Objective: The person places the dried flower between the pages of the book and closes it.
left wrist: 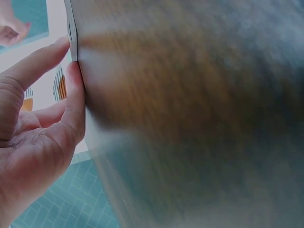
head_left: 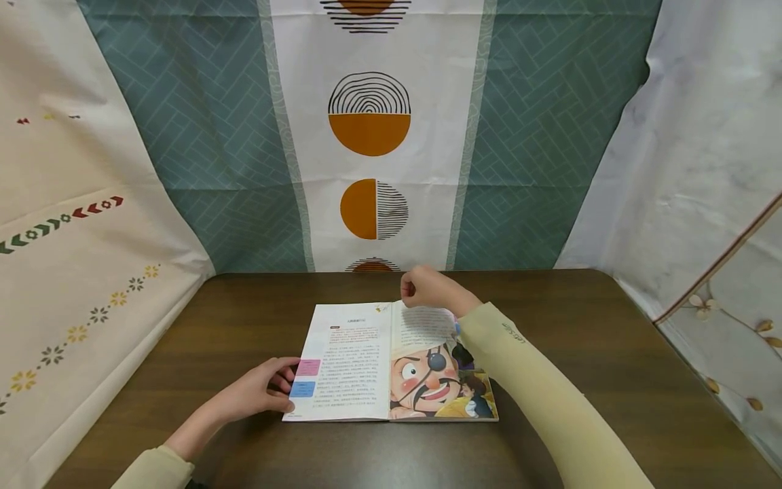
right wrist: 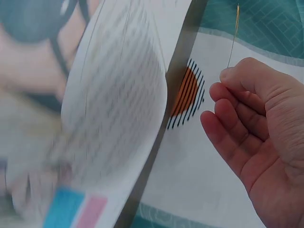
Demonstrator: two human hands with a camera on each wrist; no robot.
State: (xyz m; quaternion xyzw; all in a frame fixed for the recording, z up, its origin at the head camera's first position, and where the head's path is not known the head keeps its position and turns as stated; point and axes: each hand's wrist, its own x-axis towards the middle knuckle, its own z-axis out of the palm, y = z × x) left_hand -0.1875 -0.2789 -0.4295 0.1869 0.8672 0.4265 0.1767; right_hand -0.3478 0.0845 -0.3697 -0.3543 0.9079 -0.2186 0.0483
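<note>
An open book (head_left: 351, 360) lies on the dark table, printed text on its left page and a cartoon face with an eye patch on its right page. My left hand (head_left: 259, 392) rests at the book's left edge, fingertips touching that edge in the left wrist view. Above the top of the right page, my right hand (head_left: 430, 288) pinches a very thin gold strip (right wrist: 236, 21) between thumb and forefinger. The other fingers are loosely curled. One text page (right wrist: 118, 99) bows upward in the right wrist view. From the head view the strip is not visible.
The brown table (head_left: 244, 319) spreads around the book on all sides. Behind it hangs a patterned cloth (head_left: 366, 224) with orange and striped circles, meeting the table's far edge. Light cloths flank the table, a cream one (head_left: 85, 272) at left and a white one (head_left: 684, 170) at right.
</note>
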